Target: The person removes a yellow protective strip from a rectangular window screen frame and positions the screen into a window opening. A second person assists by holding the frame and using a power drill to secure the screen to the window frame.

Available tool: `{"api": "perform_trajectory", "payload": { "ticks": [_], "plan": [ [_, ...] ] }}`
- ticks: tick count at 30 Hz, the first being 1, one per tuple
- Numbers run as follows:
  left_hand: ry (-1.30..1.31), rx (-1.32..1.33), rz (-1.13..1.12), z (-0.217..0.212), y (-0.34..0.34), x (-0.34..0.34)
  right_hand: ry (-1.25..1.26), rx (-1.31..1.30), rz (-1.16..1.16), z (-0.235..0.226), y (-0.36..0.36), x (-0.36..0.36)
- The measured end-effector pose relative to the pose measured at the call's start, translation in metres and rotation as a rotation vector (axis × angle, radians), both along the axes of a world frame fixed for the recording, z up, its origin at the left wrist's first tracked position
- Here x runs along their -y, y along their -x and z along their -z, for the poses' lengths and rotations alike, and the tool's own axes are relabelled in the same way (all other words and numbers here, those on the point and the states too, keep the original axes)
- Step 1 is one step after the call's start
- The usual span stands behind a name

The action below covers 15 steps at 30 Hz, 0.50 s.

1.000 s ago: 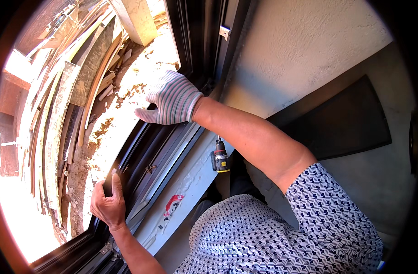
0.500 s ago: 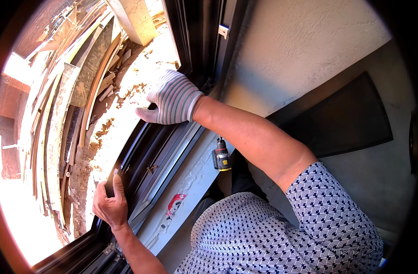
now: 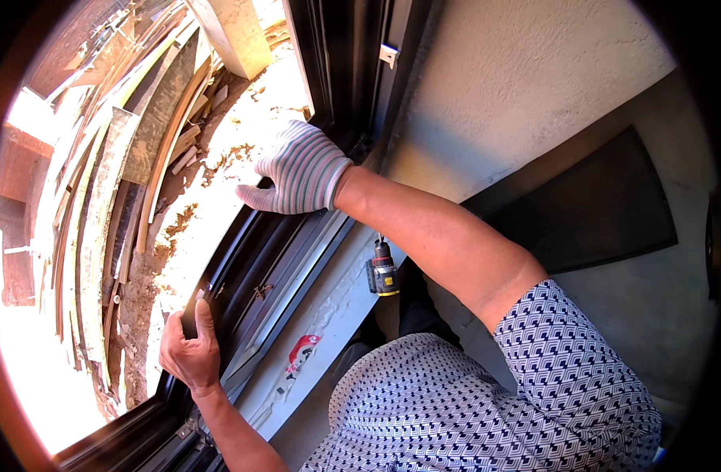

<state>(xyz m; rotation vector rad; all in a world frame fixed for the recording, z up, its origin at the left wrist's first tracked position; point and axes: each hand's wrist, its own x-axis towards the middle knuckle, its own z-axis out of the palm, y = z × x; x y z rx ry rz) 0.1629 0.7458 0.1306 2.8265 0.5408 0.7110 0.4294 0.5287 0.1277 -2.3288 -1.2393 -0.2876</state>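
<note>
Two hands at a dark metal window frame [image 3: 278, 259], seen from above. Right hand [image 3: 301, 169]: wears a striped knit work glove, lies palm down on the far stretch of the frame's lower rail, fingers [image 3: 254, 197] spread flat and pointing left toward the outside; they press on the rail without closing round anything. Left hand [image 3: 189, 350]: bare, set at the near left part of the same rail, thumb up and fingers curled over the rail's outer edge in a closed grip on the dark metal. Frame: runs on a slant from near left to far right, its upright rising at the far middle beside a rough plastered wall [image 3: 518, 79]; a small pale metal bracket [image 3: 388, 55] sits on that upright. Sill: a pale strip [image 3: 329, 315] lies just right of the rail, bearing a red mark. Cordless drill [image 3: 382, 271]: dark body with a yellow band, stands below the right forearm, near the sill strip, apart from both hands. Outside, to the left: sandy ground [image 3: 242, 134] strewn with long wooden boards [image 3: 101, 181] and scraps, in strong sun. Person: short-sleeved shirt [image 3: 486, 401] of white with a small dark pattern fills the near right. A dark flat panel [image 3: 597, 212] lies on the floor to the right.
</note>
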Motion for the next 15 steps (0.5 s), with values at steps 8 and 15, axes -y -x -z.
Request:
{"api": "perform_trajectory", "payload": {
  "ticks": [8, 15],
  "plan": [
    [-0.01, 0.017, 0.005, -0.0019, -0.0018, 0.0025, 0.003, 0.017, 0.003, -0.0017, 0.0012, 0.0011],
    [0.029, 0.025, -0.005, -0.001, -0.0019, 0.0021, -0.128, 0.149, -0.024, 0.007, -0.0003, -0.0014]
  ]
}}
